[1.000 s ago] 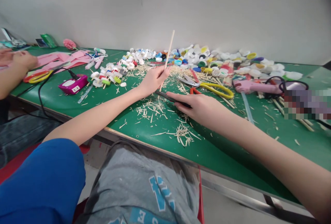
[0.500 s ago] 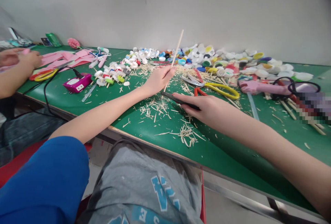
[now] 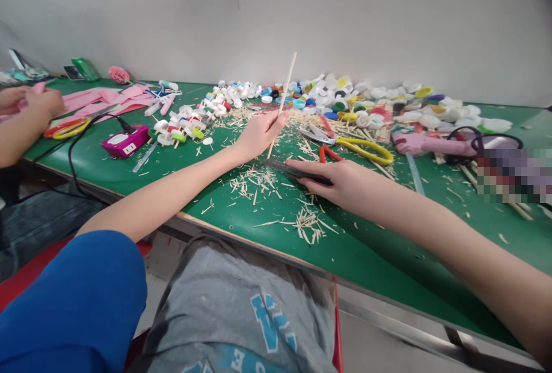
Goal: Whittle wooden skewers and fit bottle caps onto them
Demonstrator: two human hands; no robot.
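Observation:
My left hand (image 3: 261, 135) pinches a thin pale wooden stick (image 3: 288, 81) that stands tilted, its top leaning right and its lower tip near the table. My right hand (image 3: 325, 177) is closed round a dark, narrow tool (image 3: 287, 167), whose tip lies beside the stick's lower end. Whether tip and stick touch is too small to tell. Pale wood shavings (image 3: 308, 225) lie scattered below and around both hands on the green table (image 3: 241, 220). Just beyond my right hand are red-handled pliers (image 3: 331, 153) and yellow-handled cutters (image 3: 364, 149).
Bottle caps (image 3: 332, 94) are heaped along the wall. Capped sticks (image 3: 181, 126) and a magenta power adapter (image 3: 126, 142) with a black cable sit left. A pink glue gun (image 3: 431, 144) lies right. Another person's hands (image 3: 38, 103) hold pink material at far left.
The view has shifted slightly. The stick stands a little more upright with its lower tip nearer the table, and the dark tool is angled flatter. Both hands keep their holds.

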